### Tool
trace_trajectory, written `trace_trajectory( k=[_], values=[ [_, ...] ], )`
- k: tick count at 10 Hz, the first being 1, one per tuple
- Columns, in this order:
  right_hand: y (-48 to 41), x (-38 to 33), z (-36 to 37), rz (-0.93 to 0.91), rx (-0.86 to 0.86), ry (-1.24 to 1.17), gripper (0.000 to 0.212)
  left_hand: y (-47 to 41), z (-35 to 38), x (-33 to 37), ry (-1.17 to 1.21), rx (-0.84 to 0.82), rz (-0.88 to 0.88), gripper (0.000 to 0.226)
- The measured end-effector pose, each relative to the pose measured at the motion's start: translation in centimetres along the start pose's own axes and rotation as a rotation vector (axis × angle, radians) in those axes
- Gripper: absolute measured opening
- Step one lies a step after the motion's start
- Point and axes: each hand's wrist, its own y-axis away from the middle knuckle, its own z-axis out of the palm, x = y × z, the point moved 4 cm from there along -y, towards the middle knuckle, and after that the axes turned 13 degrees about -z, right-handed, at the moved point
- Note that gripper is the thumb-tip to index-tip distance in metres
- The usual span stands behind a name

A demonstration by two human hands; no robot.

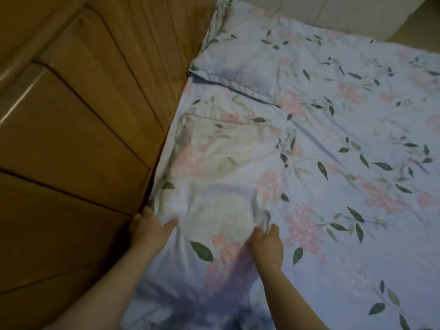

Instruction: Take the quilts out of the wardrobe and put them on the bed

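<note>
Both hands are clamped on the folded pale-blue floral quilt [214,167]. It lies flat on the bed [357,210], stretching away from the fingers. The left hand [148,226] grips the near left corner, thumb on top, and the right hand [267,241] pinches a bunch of fabric at the near right corner. The brown wooden headboard [83,139] sits just left of the left hand. A matching floral pillow [242,51] lies beyond the quilt.

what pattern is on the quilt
The quilt is pale blue with pink flower clusters and green leaves; head view.
</note>
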Motion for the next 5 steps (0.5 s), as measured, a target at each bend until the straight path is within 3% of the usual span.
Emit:
trace_trajectory(
  k=[1,3,5],
  values=[
    [1.6,1.5,0.9,0.123,-0.053,0.068,0.060,1.5,1.4,-0.6,-0.024,-0.052,0.110,0.072],
    [4.6,0.6,1.2,-0.015,-0.135,0.068,0.060,5.1,2.5,-1.5,0.165,-0.201,0.202,0.053],
    [7.5,-2.6,-1.4,-0.112,-0.074,-0.020,0.054,7.7,0.1,-1.3,0.265,-0.236,0.226,0.047]
  ],
)
